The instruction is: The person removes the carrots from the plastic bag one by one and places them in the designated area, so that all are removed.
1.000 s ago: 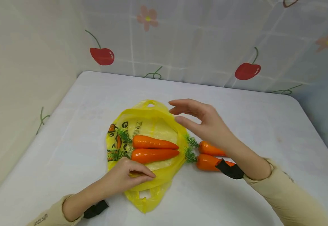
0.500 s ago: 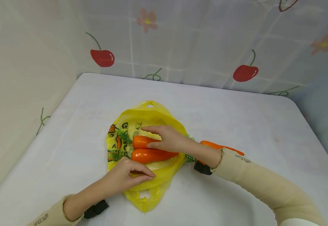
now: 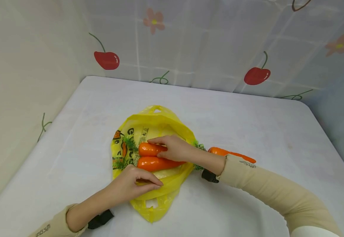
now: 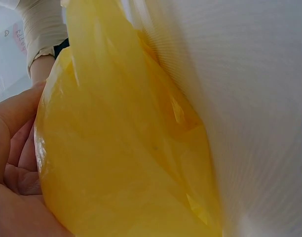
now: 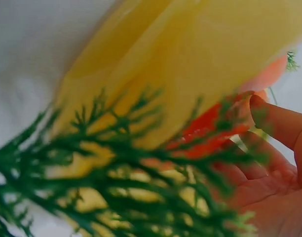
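Head view, right hand [image 3: 175, 148] palm-down, pinching carrot [image 3: 147, 149] in bag [image 3: 170, 188]

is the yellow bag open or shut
Open: the yellow bag has its rim spread wide, with two carrots visible within.

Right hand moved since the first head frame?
Yes: the right hand moved leftward and away from the white table's far edge, now gripping the farther carrot in the yellow bag.

orange carrots [image 3: 152, 164], green leafy tops [image 3: 130, 143], black-printed yellow bag [image 3: 172, 182], white tabletop [image 3: 249, 121], beige sleeves [image 3: 266, 181], red-cherry-patterned curtain [image 3: 195, 42]
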`<state>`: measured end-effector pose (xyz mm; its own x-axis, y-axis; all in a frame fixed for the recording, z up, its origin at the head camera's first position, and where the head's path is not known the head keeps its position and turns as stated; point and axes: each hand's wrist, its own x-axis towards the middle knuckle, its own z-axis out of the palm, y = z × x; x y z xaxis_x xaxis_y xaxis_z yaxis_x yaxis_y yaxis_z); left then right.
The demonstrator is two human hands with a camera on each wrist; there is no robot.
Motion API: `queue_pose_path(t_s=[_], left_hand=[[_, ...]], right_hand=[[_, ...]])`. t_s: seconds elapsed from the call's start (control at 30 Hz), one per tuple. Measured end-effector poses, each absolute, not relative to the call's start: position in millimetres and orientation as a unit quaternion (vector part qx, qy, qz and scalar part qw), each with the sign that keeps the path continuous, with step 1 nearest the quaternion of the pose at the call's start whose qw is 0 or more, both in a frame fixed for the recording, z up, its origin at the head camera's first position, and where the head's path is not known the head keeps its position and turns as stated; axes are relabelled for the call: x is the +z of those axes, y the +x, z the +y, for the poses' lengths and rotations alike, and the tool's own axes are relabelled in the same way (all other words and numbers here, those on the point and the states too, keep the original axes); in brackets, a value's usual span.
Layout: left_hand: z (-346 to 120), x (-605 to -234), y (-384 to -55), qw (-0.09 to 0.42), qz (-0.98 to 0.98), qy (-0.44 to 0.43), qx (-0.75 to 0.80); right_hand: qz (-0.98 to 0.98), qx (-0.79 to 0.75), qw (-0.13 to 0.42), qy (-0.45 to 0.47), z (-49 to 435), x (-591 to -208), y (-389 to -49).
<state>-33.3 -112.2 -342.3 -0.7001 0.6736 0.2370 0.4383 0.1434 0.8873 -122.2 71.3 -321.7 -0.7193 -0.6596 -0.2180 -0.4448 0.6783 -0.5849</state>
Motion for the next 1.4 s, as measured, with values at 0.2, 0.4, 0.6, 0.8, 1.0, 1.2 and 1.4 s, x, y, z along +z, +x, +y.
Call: queue_pose_path(t_s=[0.2,0.4,0.6,0.8,1.0,1.2,1.4], left_hand=[[-112.3,-342.9,-33.4,0.107,0.748,0.374,0.538],[-112.5,-343.4,-33.4,0.105,0.746,0.376,0.539],[-113.0,-343.7,-33.4,0.105,0.747,0.375,0.538],[-113.7,-344.3,-33.5,0.110,0.751,0.369,0.537],[-113.5,-344.2,-33.4,0.106,0.751,0.370,0.537],[-113.3,-345.0,-33.7,0.106,0.749,0.373,0.538],[-114.2,-346.6,-34.0,0.115,0.749,0.366,0.540]], right_hand=[[0.888,-0.262,0.201,-0.322,71.3,-326.8,-123.7],[0.882,-0.269,0.195,-0.333,71.4,-330.1,-125.2],[0.880,-0.275,0.188,-0.337,70.9,-330.9,-124.5],[0.888,-0.260,0.176,-0.337,69.6,-333.3,-124.3],[0.887,-0.263,0.164,-0.343,69.6,-333.4,-126.1],[0.874,-0.308,0.157,-0.341,69.4,-328.7,-129.6],[0.868,-0.326,0.162,-0.338,69.4,-321.5,-129.1]])
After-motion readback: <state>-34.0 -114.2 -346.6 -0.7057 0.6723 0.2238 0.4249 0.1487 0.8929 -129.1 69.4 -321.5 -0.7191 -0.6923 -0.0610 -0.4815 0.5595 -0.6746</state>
